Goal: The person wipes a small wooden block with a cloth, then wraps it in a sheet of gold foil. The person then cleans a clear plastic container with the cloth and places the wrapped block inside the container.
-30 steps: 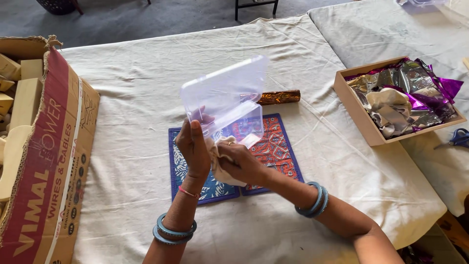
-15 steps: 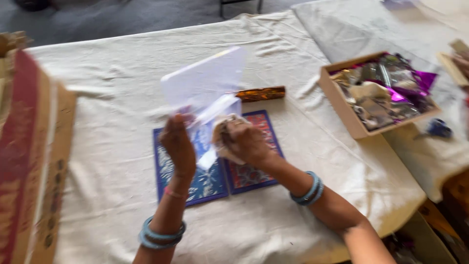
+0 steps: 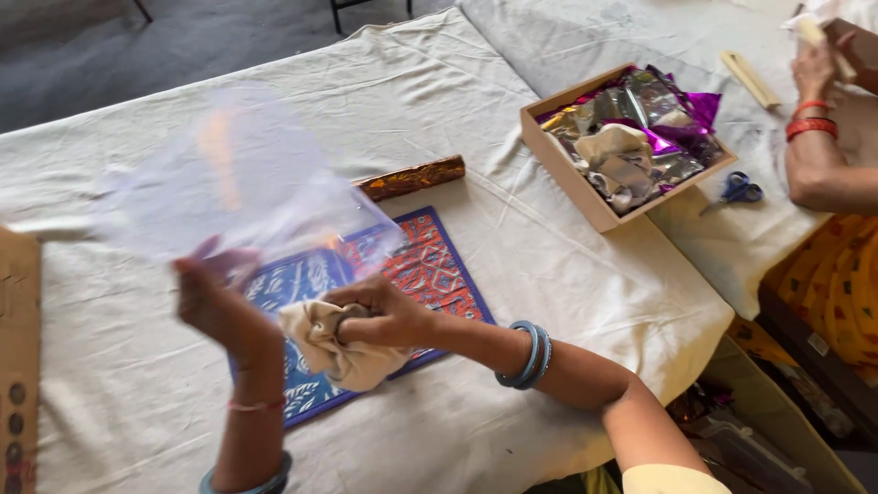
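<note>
Left hand (image 3: 218,306) raised above the near left of the surface (image 3: 549,265), fingers pinching the lower edge of a clear plastic sheet (image 3: 229,183) — blurred, so exact grip hard to tell. Sheet held up in the air over the blue and red patterned mat (image 3: 430,274), its long axis running left to right, broad face tilted toward the camera, far edge leaning away. Right hand (image 3: 384,316) closed around a wad of cream cloth (image 3: 334,348), pressed just under the sheet's near right corner, above the mat.

Likely light and thin, somewhat springy rather than limp, smooth and probably slippery; prone to smears and creases, so best taken by an edge or corner, not the flat face. Cloth soft, easily bunched.

Farther off: a dark brown stick-like piece (image 3: 412,177) lying beyond the mat, an open cardboard box (image 3: 572,174) of shiny purple and silver wrappers at far right, blue-handled scissors (image 3: 736,190) beside it, another person's hand (image 3: 814,69) at the far right edge.
</note>
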